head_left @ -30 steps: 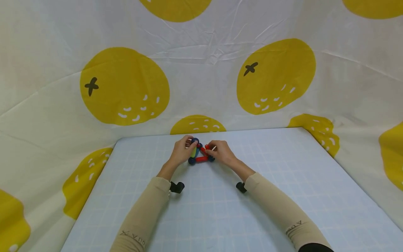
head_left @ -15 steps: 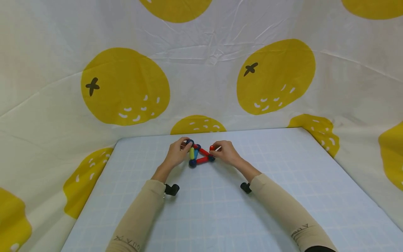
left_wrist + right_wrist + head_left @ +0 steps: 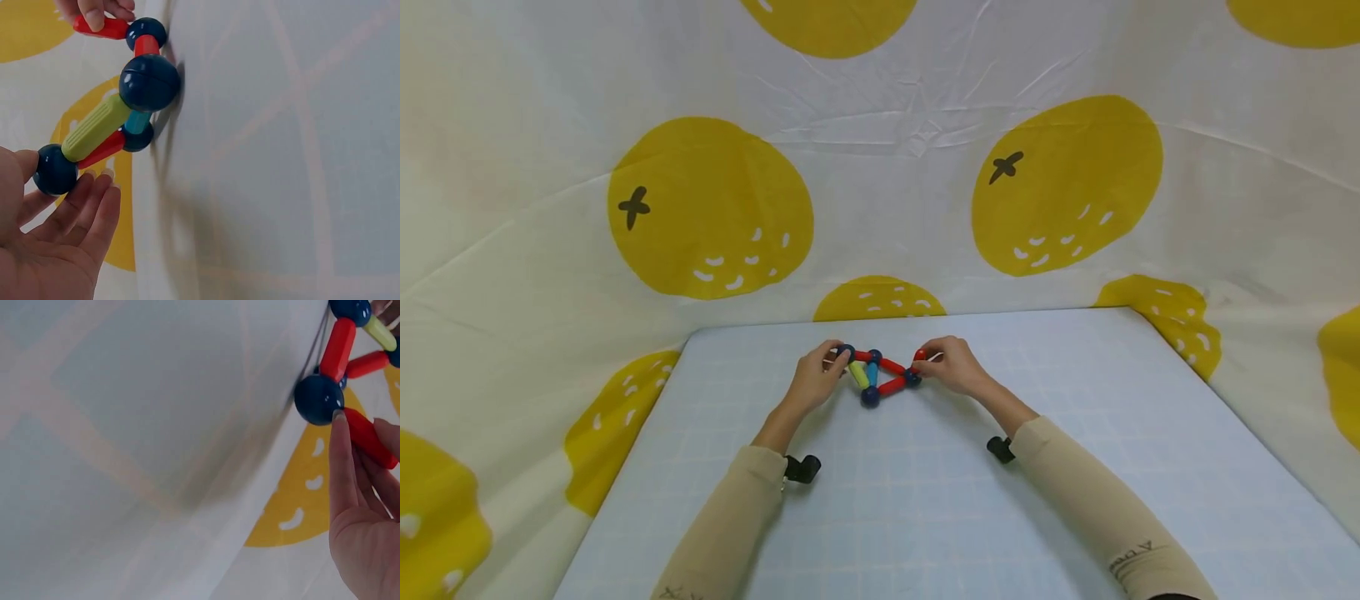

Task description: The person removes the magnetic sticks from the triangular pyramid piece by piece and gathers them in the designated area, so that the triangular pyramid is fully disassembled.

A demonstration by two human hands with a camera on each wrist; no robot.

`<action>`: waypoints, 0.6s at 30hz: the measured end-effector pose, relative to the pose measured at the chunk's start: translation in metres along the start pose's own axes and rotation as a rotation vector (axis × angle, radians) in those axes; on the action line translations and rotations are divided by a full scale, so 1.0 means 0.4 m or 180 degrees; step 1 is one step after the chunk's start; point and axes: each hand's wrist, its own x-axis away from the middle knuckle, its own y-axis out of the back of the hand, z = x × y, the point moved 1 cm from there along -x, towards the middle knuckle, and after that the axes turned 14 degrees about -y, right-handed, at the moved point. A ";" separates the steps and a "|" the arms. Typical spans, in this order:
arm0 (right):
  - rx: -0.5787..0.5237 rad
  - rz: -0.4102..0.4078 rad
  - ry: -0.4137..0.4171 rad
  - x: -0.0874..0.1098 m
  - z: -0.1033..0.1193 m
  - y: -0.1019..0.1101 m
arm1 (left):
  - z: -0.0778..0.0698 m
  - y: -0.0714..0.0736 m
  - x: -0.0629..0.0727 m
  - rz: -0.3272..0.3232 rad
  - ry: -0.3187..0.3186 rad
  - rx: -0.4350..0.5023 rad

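Note:
A toy frame of dark blue balls and coloured rods stands far back on the table. Its base is a triangle of two red rods (image 3: 892, 386) and a light blue rod (image 3: 872, 373). My left hand (image 3: 817, 375) pinches a raised blue ball (image 3: 56, 170) between thumb and fingers. A yellow-green rod (image 3: 97, 128) and another red rod (image 3: 103, 150) run from that ball down to two base balls. My right hand (image 3: 953, 365) pinches a red rod (image 3: 369, 439) that rises from the right-hand base ball (image 3: 319, 400), with one fingertip at that ball.
The table (image 3: 895, 500) has a pale blue checked cover. Just behind the frame hangs a white sheet (image 3: 887, 217) with yellow fruit prints, which also runs along both sides. A small black device (image 3: 802, 468) sits at the left wrist, another (image 3: 1000, 450) at the right.
My left hand has moved left and lower with the held ball, so the yellow-green rod now leans outward to the left. My right hand has shifted right with its red rod.

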 end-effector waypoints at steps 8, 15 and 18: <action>-0.0085 0.0062 -0.0096 -0.001 -0.016 0.013 | 0.025 0.015 0.027 0.0083 0.0076 -0.0046; -0.0106 0.0227 -0.0192 0.003 -0.031 0.031 | 0.052 0.026 0.052 0.0202 0.0160 -0.0184; -0.0086 0.0259 -0.0213 0.006 -0.036 0.043 | 0.057 0.028 0.059 0.0248 0.0140 -0.0167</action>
